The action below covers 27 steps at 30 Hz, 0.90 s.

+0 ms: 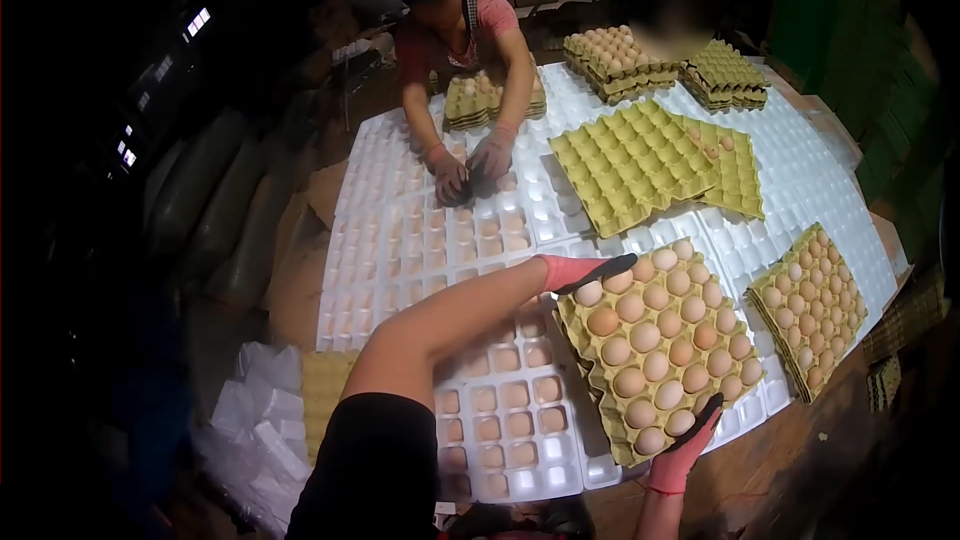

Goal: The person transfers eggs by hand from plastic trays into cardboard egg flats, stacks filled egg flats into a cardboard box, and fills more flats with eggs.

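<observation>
A yellow-green carton tray full of brown and pale eggs (655, 340) is held between my two gloved hands over the white moulded trays (560, 455). At its upper left corner is my left hand (590, 270), in a pink and black glove, its fingers along the edge. My right hand (690, 445), gloved alike, grips the lower right edge, with fingertips beside the eggs. More than one carton layer shows at the side of the held tray. Left of it, many cells of the white trays hold eggs.
Across the table a co-worker (485, 25) has both gloved hands over the cells. Empty carton trays (635, 165) lie behind the held one. Another egg tray (812, 310) sits at right; egg stacks (620, 55) stand at the back. White plastic (262, 410) is at lower left.
</observation>
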Motion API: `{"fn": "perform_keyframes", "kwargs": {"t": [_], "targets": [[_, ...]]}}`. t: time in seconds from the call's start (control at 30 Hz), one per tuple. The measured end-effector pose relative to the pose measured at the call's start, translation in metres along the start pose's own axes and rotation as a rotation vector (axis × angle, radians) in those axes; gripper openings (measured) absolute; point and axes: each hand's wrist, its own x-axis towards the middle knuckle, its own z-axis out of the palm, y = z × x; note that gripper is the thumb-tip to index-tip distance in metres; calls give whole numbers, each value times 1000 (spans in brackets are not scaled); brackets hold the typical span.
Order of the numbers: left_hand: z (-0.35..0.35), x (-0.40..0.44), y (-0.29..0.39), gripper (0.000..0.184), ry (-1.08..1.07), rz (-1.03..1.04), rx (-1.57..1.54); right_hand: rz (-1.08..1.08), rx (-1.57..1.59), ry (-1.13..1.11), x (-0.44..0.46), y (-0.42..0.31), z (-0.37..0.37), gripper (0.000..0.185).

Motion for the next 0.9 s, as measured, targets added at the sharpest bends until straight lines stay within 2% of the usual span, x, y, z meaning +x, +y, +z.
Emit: {"fn": "perform_keyframes", "kwargs": {"t": [0.07, 0.13, 0.17, 0.23, 0.27, 0.3, 0.37, 0.43, 0.57, 0.63, 0.7, 0.77, 0.8, 0.83, 0.87, 0.9], "targets": [[8, -19, -3, 77, 22, 46, 15, -50, -243, -67, -14, -3, 0, 62], [17, -47, -4, 73, 38, 120, 31, -30, -211, -61, -21, -10, 10, 61], [23, -67, -8, 71, 53, 162, 35, 34, -67, -9, -27, -12, 18, 59], [32, -117, -21, 66, 91, 266, 39, -136, -378, -159, -46, -11, 28, 56], [40, -148, -29, 64, 121, 316, 32, -281, -664, -256, -54, -11, 23, 54], [45, -181, -35, 62, 148, 362, 20, -243, -635, -268, -71, -15, 44, 53], [79, -264, -44, 63, 364, 401, 145, -79, -452, -257, -96, -10, 69, 53], [93, -336, -71, 63, 481, 422, 128, -22, -472, -288, -119, 8, 85, 54], [130, -462, -158, 61, 754, 440, -47, 358, -179, -618, -173, 47, 144, 51], [145, -504, -215, 61, 885, 469, -203, 333, -277, -705, -181, 98, 156, 50], [153, -529, -274, 60, 1003, 482, -323, 347, -347, -798, -223, 115, 197, 54], [155, -544, -328, 63, 1157, 404, -328, 262, -576, -886, -234, 161, 203, 59], [153, -544, -349, 65, 1256, 344, -485, 107, -835, -940, -238, 180, 196, 60], [129, -545, -421, 73, 1505, 267, -281, -53, -1094, -983, -243, 192, 193, 60], [139, -548, -414, 66, 1432, 234, -324, -278, -1250, -986, -258, 159, 201, 56], [151, -549, -404, 59, 1355, 196, -367, -635, -1298, -974, -257, 148, 200, 50]]}}
